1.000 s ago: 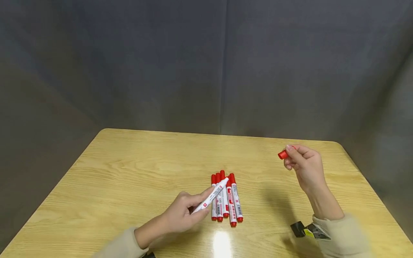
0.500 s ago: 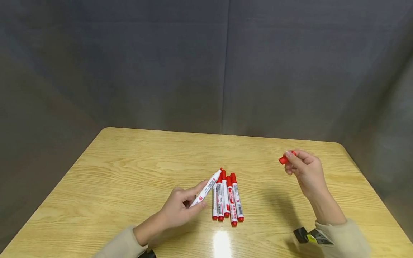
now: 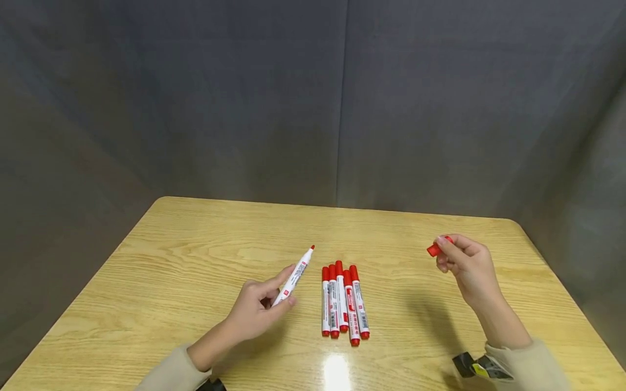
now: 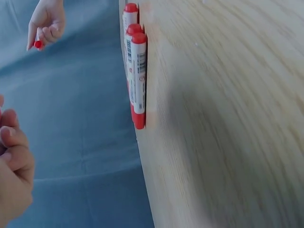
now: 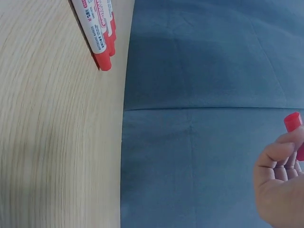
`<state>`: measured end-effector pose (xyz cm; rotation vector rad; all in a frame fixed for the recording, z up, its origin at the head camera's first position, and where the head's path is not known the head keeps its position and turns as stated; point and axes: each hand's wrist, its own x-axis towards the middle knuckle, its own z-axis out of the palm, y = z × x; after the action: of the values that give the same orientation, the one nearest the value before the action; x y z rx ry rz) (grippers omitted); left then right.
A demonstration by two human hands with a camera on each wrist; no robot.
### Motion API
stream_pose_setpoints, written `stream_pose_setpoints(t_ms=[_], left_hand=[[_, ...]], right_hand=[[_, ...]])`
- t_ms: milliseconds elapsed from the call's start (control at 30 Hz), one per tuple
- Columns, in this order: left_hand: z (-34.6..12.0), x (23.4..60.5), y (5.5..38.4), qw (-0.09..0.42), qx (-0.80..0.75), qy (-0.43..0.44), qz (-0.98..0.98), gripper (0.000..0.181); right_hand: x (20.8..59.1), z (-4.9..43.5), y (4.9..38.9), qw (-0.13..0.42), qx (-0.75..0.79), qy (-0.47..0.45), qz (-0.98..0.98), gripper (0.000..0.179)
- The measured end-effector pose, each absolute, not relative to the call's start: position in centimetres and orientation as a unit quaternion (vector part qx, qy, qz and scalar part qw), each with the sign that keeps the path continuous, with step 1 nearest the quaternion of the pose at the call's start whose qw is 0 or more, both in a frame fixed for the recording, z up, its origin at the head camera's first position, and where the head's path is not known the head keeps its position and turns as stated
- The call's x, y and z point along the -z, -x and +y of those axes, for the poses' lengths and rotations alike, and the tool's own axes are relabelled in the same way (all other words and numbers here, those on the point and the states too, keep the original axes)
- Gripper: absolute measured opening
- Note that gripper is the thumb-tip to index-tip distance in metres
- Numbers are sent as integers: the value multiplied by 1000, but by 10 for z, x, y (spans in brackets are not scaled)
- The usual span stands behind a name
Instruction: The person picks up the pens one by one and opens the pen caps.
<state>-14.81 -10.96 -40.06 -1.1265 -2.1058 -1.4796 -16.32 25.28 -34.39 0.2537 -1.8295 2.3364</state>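
My left hand grips an uncapped white marker by its lower body, thumb on one side and fingers on the other. The marker's red tip points up and away, above the table. Off to the right, my right hand pinches a red marker cap between thumb and fingers; the right wrist view shows the same cap at its edge. Between the hands, several capped red-and-white markers lie side by side on the table, touched by neither hand. In the left wrist view, the held marker is almost wholly out of frame.
The wooden table has rounded far corners. Behind it hangs a dark grey-blue cloth. A black strap-mounted device sits at the right wrist, near the sleeve. Light glares off the table at the near edge.
My left hand has moved left with the uncapped marker, away from over the row of markers, and its red tip now shows. My right hand has shifted slightly down and right with the cap.
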Motion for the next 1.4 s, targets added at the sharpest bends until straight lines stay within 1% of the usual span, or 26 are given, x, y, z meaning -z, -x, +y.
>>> stream_pose_setpoints(t_ms=[200,400,733,967,1100,1400], left_hand=[[-116,389,142,169,524,385,-741,50],[-124,372,136,189,516,374,-747,50],[-143,376,141,202,498,331,-776,48],[-156,378,143,188,498,286,-797,49],[-163,378,145,192,492,259,-808,48],[-178,381,149,196,476,230,-826,47]], right_hand=[[344,257,161,82,-786,-83,-607,21],[347,262,160,73,-781,-83,-614,21],[349,268,159,67,-778,-82,-619,20],[350,270,158,67,-780,-79,-618,20],[351,272,158,70,-781,-78,-616,20],[351,275,158,74,-784,-78,-611,20]])
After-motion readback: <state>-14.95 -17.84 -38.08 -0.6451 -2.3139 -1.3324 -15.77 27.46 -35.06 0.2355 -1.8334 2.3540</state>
